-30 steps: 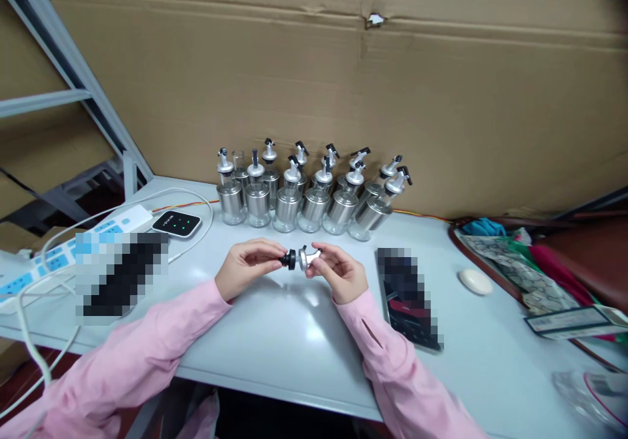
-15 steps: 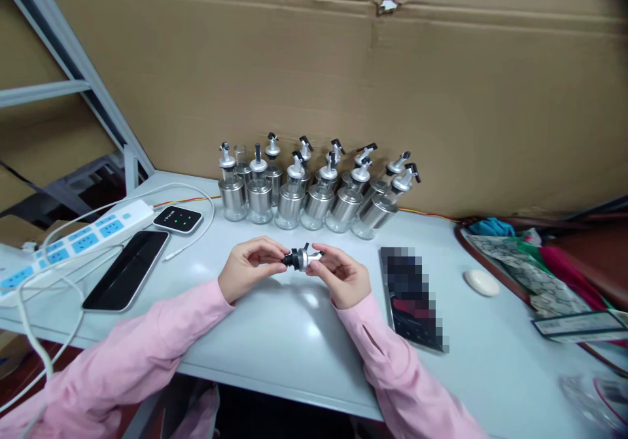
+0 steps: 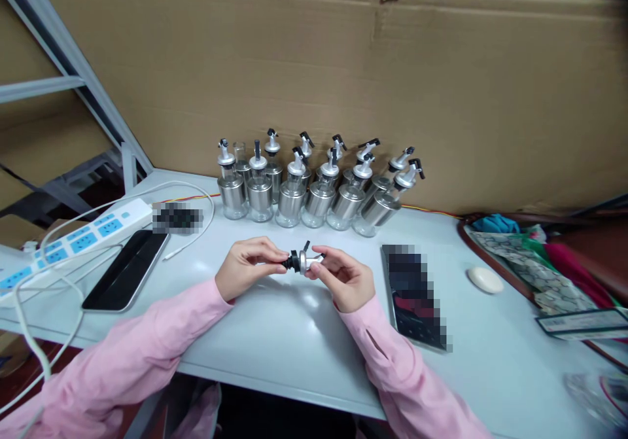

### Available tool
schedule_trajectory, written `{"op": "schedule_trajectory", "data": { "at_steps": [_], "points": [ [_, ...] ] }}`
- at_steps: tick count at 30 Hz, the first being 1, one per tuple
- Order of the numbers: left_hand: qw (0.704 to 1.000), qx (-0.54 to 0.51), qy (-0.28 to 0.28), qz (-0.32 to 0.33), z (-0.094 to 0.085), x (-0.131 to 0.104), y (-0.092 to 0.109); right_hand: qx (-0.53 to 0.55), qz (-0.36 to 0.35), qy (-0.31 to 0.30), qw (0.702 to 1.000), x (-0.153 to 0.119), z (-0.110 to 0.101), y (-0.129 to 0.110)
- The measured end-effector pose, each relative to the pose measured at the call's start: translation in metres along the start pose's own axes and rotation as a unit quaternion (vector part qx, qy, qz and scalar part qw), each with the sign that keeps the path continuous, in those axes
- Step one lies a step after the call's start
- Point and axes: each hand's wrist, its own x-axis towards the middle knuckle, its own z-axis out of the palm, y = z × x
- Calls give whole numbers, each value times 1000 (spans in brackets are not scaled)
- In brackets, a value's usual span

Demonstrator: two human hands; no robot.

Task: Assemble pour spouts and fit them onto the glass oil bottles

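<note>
Held level above the table, a bottle pourer [image 3: 303,262] spans the gap between my two hands. My left hand [image 3: 249,269] pinches its black ribbed stopper end between thumb and fingers. The silver spout at the other end is gripped by my right hand [image 3: 346,276], thumb and fingertips closed on it. A small black flap sticks up from the pourer's collar. Behind my hands stand two rows of glass bottles with steel sleeves [image 3: 321,202], most topped with similar silver and black pourers. One open-necked bottle [image 3: 239,154] at the back left carries no pourer.
On the left lie a white power strip [image 3: 83,236], a dark phone-like slab [image 3: 126,272] and white cables. To the right are a partly blurred dark tablet-like device [image 3: 415,295], a white oval object [image 3: 485,280] and a brown bag [image 3: 579,236]. Cardboard [image 3: 314,66] stands behind the bottles.
My hands have drawn very slightly apart, the right one shifting a little right. The pourer's black flap shows more upright. The camera view has shifted slightly.
</note>
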Motion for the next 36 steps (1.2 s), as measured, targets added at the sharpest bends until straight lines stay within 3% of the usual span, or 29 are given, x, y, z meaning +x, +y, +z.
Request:
{"op": "schedule_trajectory", "data": {
  "at_steps": [17,23,30,36],
  "points": [
    [999,-2,-40,-25,-3,1,0,-29,8,-22,999,-1,-1,1],
    [1000,9,-26,-11,-1,-2,-3,-29,-1,-1,1000,-5,3,5],
    [998,17,-50,-25,0,-2,-3,-19,15,4,1000,-5,4,9],
    [999,34,0,-26,7,-3,-1,-17,60,-43,997,1,3,13]
  ]
}}
